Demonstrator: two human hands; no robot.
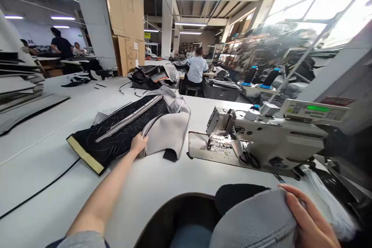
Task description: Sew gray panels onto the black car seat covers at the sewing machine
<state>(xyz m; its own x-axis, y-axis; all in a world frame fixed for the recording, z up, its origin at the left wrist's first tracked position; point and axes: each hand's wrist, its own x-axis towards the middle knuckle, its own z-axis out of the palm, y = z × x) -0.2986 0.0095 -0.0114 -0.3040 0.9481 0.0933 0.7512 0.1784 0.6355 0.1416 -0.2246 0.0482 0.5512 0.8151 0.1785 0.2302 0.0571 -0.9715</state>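
My left hand (138, 143) reaches across the white table and is closed on the near edge of a light grey fabric piece (168, 131). Beside that piece lies a black panel (124, 124) with pale wavy stitching, a light strip along its length and a yellowish band at its near end. At lower right, my right hand (310, 217) grips the edge of a grey textured fabric piece (255, 221), thumb and fingers closed over it. Behind this piece shows a black fabric part (238, 195). The lower edge of the grey piece runs out of view.
A sewing machine (273, 135) with a lit display stands on the right, scissors (250, 159) at its base. More black and grey pieces (154, 75) are heaped farther back. Stacked panels (20, 89) lie at left. A co-worker (197, 68) sits beyond the table.
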